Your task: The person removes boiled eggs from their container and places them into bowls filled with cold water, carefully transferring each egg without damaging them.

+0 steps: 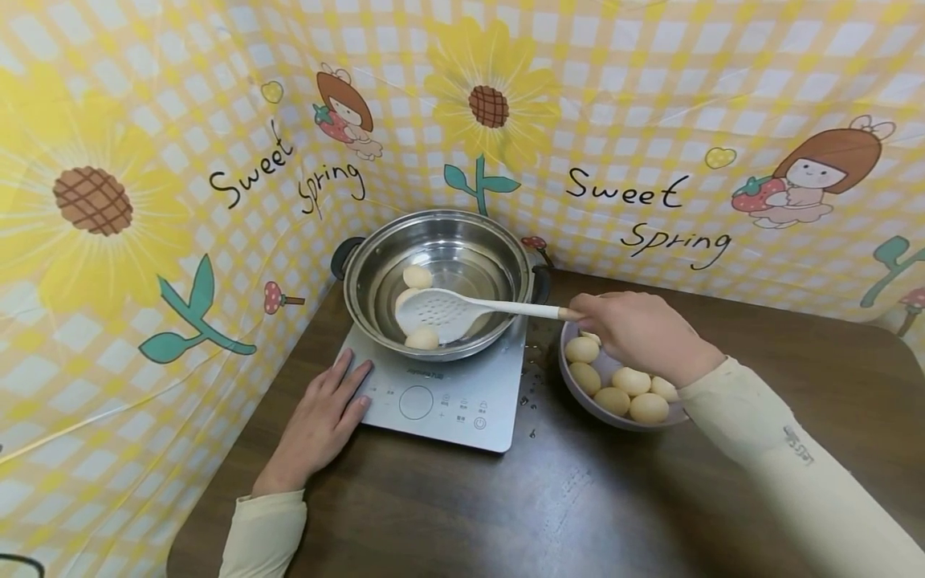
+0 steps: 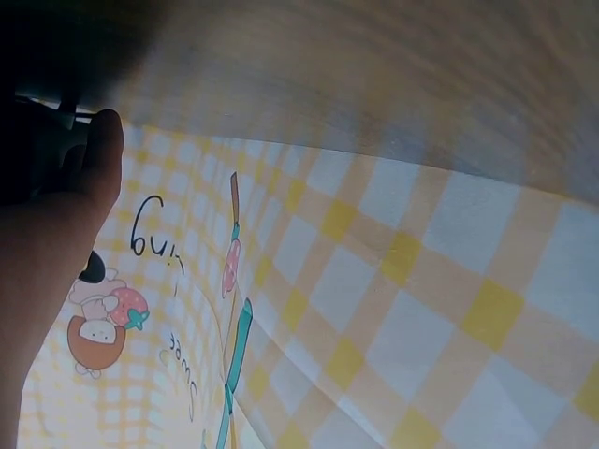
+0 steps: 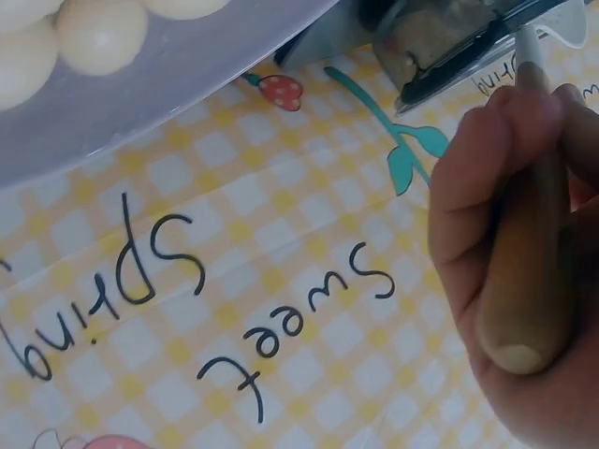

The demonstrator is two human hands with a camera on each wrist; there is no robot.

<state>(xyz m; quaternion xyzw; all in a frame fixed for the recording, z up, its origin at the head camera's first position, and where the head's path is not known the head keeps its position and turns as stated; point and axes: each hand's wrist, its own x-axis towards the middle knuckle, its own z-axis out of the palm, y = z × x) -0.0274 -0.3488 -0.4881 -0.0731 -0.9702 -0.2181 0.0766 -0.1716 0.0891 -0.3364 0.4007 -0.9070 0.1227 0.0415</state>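
My right hand [image 1: 639, 333] grips the wooden handle end [image 3: 529, 281] of a white slotted spoon [image 1: 441, 313]. The spoon's perforated head reaches over the left part of a steel pot [image 1: 499, 337]. Inside the pot, one pale egg [image 1: 417, 277] lies beyond the spoon head and another egg [image 1: 422, 338] in front of it; a third is mostly hidden behind the head. The pot stands on a silver induction cooker [image 1: 462, 409]. With fingers extended, my left hand [image 1: 321, 421] rests at the cooker's left edge.
Beneath my right forearm and hand, a lavender bowl [image 1: 578, 393] holds several eggs [image 1: 648, 408]. Water drops dot the dark wooden table [image 1: 462, 514] between cooker and bowl. A yellow checked cloth wall [image 1: 614, 104] closes off the back and left sides.
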